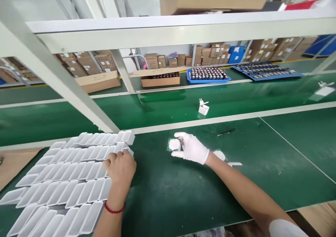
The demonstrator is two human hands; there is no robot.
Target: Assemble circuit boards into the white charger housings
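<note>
My left hand [120,168], bare with a red cord at the wrist, is closed on a white plastic case [128,151] at the right end of the case rows; its fingertips are partly hidden. My right hand [191,148] wears a white glove. Its thumb and forefinger are spread beside a small green circuit board with a round white part [174,145] on top. Whether the glove touches the board is not clear. Near my right wrist lies another round white part [219,155] with a bit of green board, partly covered by the arm.
Rows of open white cases [70,170] cover the left of the green table. Black tweezers [227,132] lie behind my right hand. On the conveyor beyond stands a white plug unit [203,108]. Farther back are blue trays [208,79] of parts. A metal post [86,104] rises at left.
</note>
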